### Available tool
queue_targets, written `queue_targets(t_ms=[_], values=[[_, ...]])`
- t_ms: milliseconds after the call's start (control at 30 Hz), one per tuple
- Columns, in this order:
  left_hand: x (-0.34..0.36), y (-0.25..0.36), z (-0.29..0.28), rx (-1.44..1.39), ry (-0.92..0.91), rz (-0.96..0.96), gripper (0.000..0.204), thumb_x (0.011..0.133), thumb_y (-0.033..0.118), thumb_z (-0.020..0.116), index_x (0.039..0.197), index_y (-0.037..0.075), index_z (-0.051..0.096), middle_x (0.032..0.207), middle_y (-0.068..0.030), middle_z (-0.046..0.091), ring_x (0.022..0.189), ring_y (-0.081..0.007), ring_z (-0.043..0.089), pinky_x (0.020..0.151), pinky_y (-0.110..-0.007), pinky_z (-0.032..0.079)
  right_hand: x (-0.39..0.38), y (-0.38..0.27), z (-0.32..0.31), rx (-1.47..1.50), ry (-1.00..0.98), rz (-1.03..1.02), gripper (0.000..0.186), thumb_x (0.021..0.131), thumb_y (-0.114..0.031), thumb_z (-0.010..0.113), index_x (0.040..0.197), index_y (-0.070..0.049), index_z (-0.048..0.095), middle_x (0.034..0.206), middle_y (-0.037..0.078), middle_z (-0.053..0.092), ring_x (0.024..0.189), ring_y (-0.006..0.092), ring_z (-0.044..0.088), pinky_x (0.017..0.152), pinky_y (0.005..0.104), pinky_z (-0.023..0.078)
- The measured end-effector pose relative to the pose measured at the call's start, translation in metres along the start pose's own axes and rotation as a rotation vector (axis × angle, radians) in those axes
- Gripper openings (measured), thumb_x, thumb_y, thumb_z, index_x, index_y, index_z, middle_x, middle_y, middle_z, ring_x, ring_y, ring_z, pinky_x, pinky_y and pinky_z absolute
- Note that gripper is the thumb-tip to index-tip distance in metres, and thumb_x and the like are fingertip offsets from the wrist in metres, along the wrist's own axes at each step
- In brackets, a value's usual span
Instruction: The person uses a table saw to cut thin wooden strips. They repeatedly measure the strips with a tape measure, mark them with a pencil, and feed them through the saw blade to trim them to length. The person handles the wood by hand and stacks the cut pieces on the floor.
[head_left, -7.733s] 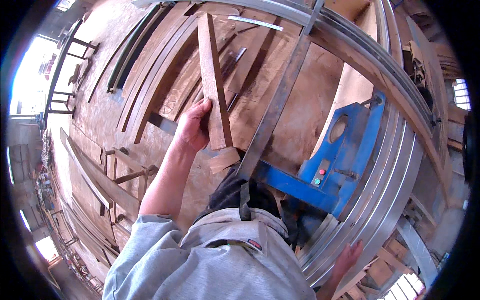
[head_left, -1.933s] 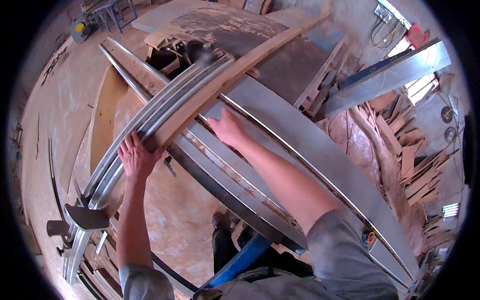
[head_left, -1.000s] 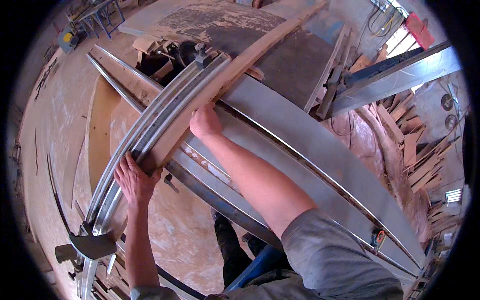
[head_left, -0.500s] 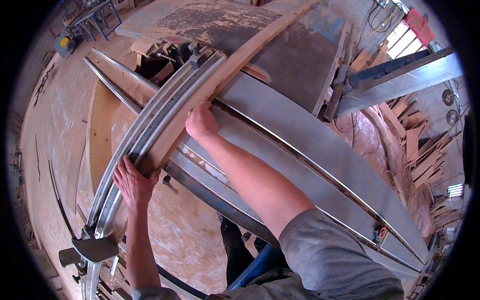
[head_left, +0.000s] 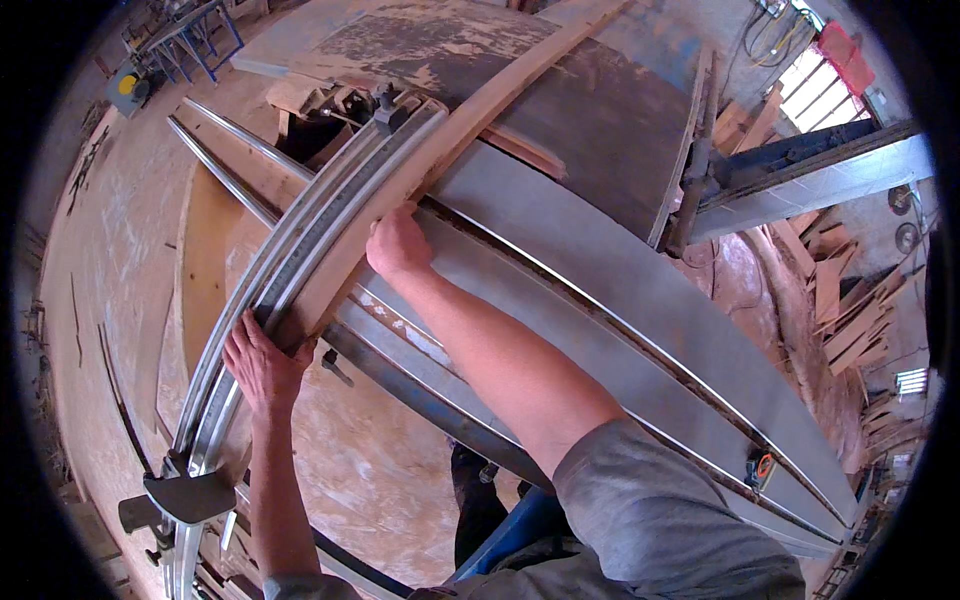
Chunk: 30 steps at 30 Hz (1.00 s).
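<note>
A long wooden board [head_left: 480, 122] lies slantwise across the grey metal machine table [head_left: 600, 270], alongside a ribbed aluminium rail [head_left: 345, 190]. At the board's near end is my left hand [head_left: 266, 368], its fingers over the rail side and its thumb at the opposite edge. My right hand [head_left: 398, 243], farther along, is closed at the board's right-hand edge; the fingertips are hidden. Long dark slots run through the table beyond my right forearm.
A grey bracket [head_left: 192, 497] is fixed low on the rail and a dark stop block [head_left: 388, 112] near its far end. A tape measure [head_left: 762, 469] sits on the table at right. Wood offcuts [head_left: 855, 320] are heaped beyond a metal beam [head_left: 815, 185].
The view has shifted slightly, so the beam and offcuts at right sit a little differently. Both hands stay on the board in nearly the same places.
</note>
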<state>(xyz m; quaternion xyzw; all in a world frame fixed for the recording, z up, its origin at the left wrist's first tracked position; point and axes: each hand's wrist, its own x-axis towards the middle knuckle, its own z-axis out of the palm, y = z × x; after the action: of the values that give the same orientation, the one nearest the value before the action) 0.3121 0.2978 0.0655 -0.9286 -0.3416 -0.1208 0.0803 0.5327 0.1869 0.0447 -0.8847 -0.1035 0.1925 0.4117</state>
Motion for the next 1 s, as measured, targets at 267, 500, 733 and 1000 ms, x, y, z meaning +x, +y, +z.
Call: queue_targets(t_ms=[267,500,733,1000], values=[[-0.001,-0.002,0.004,0.008,0.034,0.009,0.101,0.063,0.048,0.082,0.138,-0.004,0.038,0.134,-0.0218,0.048,0.126,-0.0376,0.042,0.110,-0.049,0.029,0.000,-0.003,-0.002,0.016,-0.042,0.001,0.074,0.095,-0.031,0.052,0.141,0.015,0.017,0.121,0.030,0.059,0.110,0.0401,0.061,0.092,0.0501,0.049],[0.001,0.000,0.005,0.024,0.034,0.019,0.102,0.063,0.049,0.082,0.138,-0.004,0.037,0.134,-0.0222,0.048,0.126,-0.0380,0.042,0.109,-0.049,0.029,0.018,0.011,0.017,-0.001,0.031,-0.025,0.073,0.096,-0.032,0.050,0.141,0.016,0.018,0.119,0.029,0.061,0.110,0.0392,0.062,0.092,0.0485,0.050],[-0.001,-0.005,0.007,0.012,0.045,0.008,0.101,0.062,0.043,0.082,0.139,-0.005,0.038,0.133,-0.0210,0.047,0.125,-0.0386,0.042,0.108,-0.049,0.032,0.003,0.001,0.007,0.017,0.017,-0.032,0.073,0.096,-0.030,0.049,0.139,0.019,0.017,0.115,0.031,0.062,0.106,0.0410,0.063,0.091,0.0488,0.051],[0.001,0.000,0.002,0.010,-0.002,-0.025,0.103,0.062,0.043,0.083,0.140,-0.005,0.036,0.134,-0.0204,0.046,0.126,-0.0379,0.041,0.109,-0.048,0.031,0.011,0.006,0.011,-0.008,0.029,-0.039,0.073,0.095,-0.029,0.050,0.138,0.021,0.019,0.113,0.031,0.063,0.102,0.0401,0.065,0.087,0.0486,0.053]])
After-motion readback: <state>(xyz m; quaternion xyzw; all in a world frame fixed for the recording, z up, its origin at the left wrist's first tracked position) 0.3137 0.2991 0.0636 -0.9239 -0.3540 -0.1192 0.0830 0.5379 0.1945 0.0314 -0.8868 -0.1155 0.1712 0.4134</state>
